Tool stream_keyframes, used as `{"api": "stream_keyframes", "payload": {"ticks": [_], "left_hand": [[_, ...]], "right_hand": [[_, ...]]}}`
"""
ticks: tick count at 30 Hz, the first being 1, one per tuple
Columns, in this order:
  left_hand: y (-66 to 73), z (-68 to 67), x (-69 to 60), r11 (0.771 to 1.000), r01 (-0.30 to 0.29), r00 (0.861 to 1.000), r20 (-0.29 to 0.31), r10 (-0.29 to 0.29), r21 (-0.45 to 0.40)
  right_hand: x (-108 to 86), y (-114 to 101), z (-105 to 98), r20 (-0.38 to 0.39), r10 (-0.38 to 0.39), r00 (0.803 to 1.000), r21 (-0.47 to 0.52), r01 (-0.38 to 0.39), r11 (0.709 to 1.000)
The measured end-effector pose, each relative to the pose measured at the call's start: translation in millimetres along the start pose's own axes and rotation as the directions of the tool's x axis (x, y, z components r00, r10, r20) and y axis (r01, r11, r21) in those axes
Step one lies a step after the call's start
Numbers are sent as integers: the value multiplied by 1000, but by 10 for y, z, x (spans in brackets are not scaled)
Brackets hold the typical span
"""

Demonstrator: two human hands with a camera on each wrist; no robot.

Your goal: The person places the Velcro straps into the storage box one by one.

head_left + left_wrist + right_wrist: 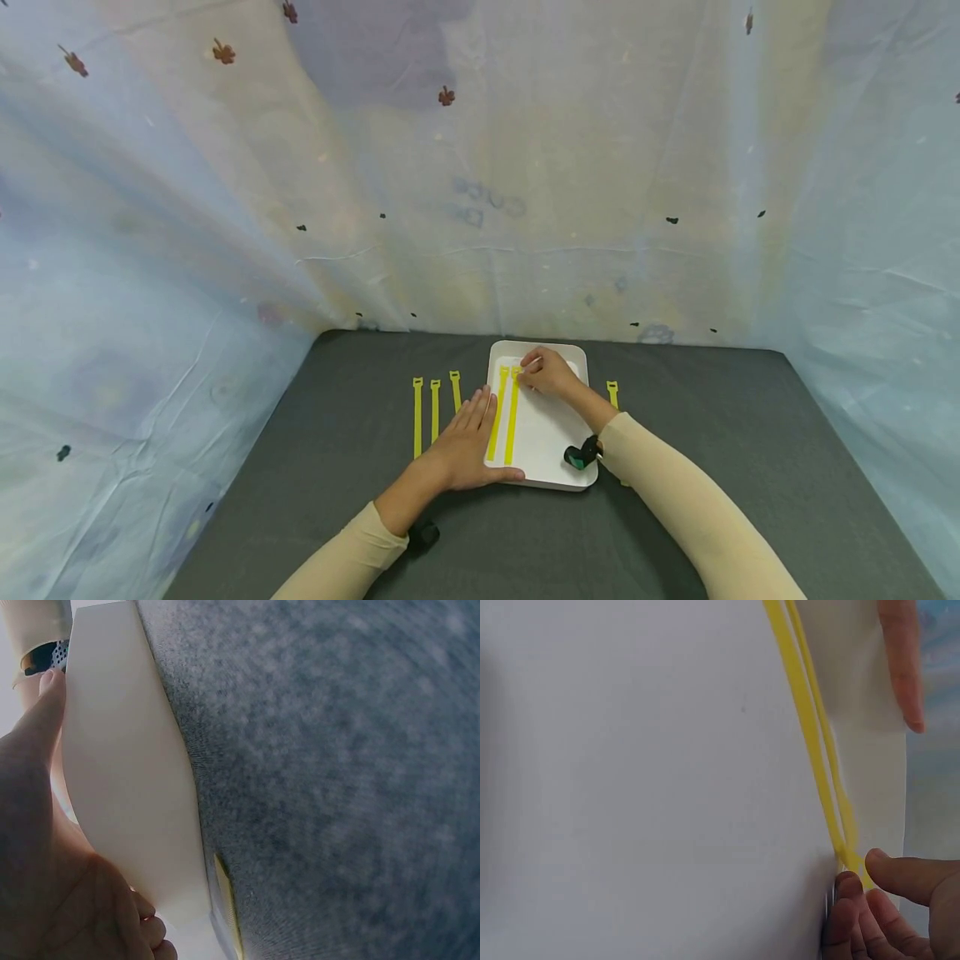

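A white tray [555, 425] lies on the dark tabletop with two yellow cable ties in its left part. The left tie [497, 417] runs lengthwise near the side wall, and the right tie [512, 425] lies close beside it. My right hand [551, 372] pinches the slotted head of the right tie between thumb and fingers near the tray's far end. Along the tray's left rim rests my left hand [465, 450], fingers straight and thumb stretched along the near edge. In the left wrist view the thumb [46, 705] lies against the tray's outer wall [135, 765].
Left of the tray, more yellow cable ties [417, 417] lie in a row, one partly behind my left hand. Another tie [613, 392] lies to the right, mostly under my right forearm. A patterned cloth [525, 208] hangs behind the dark table [360, 400].
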State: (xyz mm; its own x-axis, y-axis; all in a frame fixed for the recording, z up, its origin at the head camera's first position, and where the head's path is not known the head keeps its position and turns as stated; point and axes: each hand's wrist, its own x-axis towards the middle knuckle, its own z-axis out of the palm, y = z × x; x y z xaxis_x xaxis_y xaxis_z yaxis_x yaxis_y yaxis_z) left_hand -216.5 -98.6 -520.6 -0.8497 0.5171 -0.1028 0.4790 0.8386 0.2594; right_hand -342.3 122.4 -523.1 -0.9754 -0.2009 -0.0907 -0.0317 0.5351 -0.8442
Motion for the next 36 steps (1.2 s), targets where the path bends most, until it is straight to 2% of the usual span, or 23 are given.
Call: {"api": "stream_keyframes", "payload": {"ticks": [3, 8, 15, 20, 29, 36], "left_hand": [[13, -5, -3, 1000, 11, 1000, 8, -12, 24], [16, -9, -7, 1000, 11, 1000, 5, -12, 12], [16, -13, -13, 1000, -7, 1000, -2, 7, -12], [12, -10, -11, 1000, -2, 1000, -2, 2, -1], [-5, 22, 0, 999, 8, 1000, -8, -8, -45], [-12, 54, 12, 999, 12, 1000, -13, -13, -50]], "right_hand": [[-11, 0, 4, 6, -2, 1000, 10, 2, 1000], [-66, -34, -33, 18, -22, 1000, -5, 22, 1000], [-239, -145, -209, 51, -147, 988, -72, 150, 986], [-343, -167, -352, 67, -184, 981, -79, 189, 979], [-546, -148, -599, 26, -219, 975, -75, 220, 973], [-657, -95, -778, -24, -208, 978, -78, 205, 976]]}}
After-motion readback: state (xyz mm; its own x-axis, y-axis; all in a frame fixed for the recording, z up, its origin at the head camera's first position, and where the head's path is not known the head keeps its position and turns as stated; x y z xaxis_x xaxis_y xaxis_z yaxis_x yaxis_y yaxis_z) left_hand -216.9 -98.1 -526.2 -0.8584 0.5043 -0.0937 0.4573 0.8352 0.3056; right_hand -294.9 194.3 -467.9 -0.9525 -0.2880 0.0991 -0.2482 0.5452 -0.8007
